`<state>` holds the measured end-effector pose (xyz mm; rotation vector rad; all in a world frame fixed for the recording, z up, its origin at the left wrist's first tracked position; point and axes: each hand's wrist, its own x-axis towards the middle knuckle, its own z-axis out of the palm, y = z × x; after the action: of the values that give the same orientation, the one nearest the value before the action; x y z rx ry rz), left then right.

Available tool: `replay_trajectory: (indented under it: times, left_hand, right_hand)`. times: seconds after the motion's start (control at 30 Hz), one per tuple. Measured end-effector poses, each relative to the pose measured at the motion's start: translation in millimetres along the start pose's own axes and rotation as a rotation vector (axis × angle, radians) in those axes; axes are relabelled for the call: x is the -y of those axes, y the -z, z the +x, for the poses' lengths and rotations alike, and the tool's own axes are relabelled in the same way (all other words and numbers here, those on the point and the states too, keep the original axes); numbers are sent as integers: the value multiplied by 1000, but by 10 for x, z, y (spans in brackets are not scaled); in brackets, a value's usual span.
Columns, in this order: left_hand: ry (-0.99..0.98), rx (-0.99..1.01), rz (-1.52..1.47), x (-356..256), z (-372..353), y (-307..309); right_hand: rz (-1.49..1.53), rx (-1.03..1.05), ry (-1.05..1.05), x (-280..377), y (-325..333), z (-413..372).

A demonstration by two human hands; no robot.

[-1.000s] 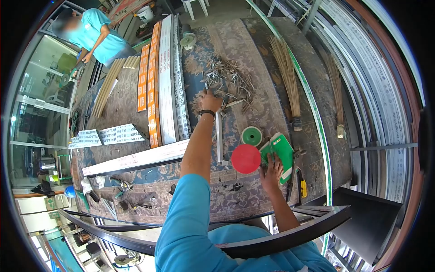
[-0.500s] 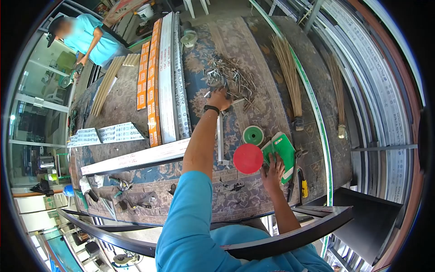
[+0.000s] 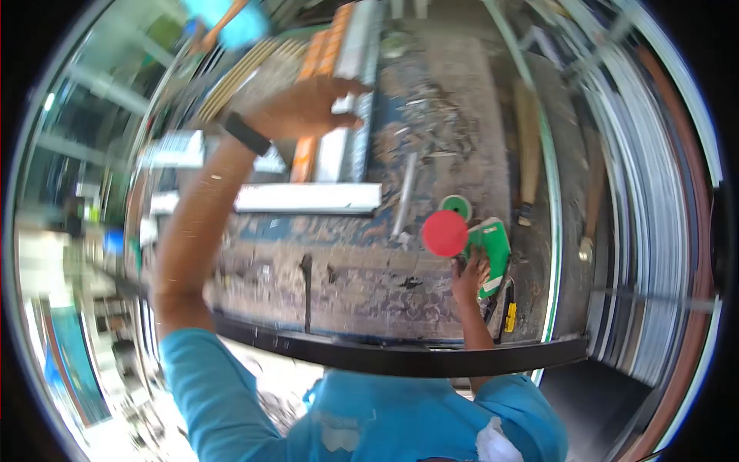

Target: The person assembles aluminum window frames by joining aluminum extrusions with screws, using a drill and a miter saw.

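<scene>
My left hand (image 3: 304, 108), with a dark band on its wrist, is raised high over the long wrapped profiles. Its thumb and fingers are apart, with nothing visible between them. My right hand (image 3: 471, 271) lies with fingers stretched out on a green box (image 3: 490, 240) that has a white edge. Beside that hand is a red disc (image 3: 445, 233), and just behind it a green spool (image 3: 456, 207). A loose pile of small metal pieces (image 3: 440, 127) lies farther back on the patterned cloth. Motion blurs much of the picture.
A long black profile (image 3: 400, 359) crosses the table's front edge before me. White-wrapped (image 3: 308, 198) and orange-wrapped profiles (image 3: 303, 158) lie at left. A yellow-handled tool (image 3: 510, 316) and bundles of thin rods (image 3: 528, 154) are at right. Another person's blue shirt (image 3: 235, 23) shows at upper left.
My left hand has left the pile of metal pieces and swung up and left, now open. My right hand stays at the green box. The whole view has shifted.
</scene>
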<state>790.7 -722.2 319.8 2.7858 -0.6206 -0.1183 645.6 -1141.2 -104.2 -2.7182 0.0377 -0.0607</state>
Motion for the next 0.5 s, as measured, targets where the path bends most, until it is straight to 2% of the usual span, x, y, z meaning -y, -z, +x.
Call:
replay_trajectory:
  times: [0.07, 0.17, 0.2, 0.23, 0.3, 0.33, 0.37, 0.43, 0.47, 0.5]
  left_hand:
    - [-185, -198, -2, 2, -797, 354]
    - [-87, -411, -207, -649, -2080, 776]
    - [-66, -487, -257, -787, -2427, 783]
    - [-24, -618, -333, -807, -2883, 701]
    - [63, -921, -421, -855, -3843, 460]
    - [169, -1033, -320, -1041, -4331, 249]
    - [286, -1136, -228, -1219, -4821, 38]
    - [603, -1461, -427, -1609, -5473, -525]
    - [866, -1657, -584, -1791, -5736, -864]
    - [1133, -1695, -606, -1696, -6166, -1578]
  right_hand:
    - [-57, -27, 74, -113, -140, -3]
    - [18, -111, 266, -163, -123, 81]
    - [8, -49, 306, -252, -110, 161]
    - [-164, -100, 261, -275, -180, 197]
    - [-207, -266, 422, -419, -190, 253]
    - [-191, -379, 414, -492, -318, 268]
    - [-196, -392, 415, -545, -316, 319]
    - [-251, -367, 396, -576, -175, 437]
    - [-288, -355, 382, -546, -112, 479]
    - [-359, -375, 377, -627, -90, 556]
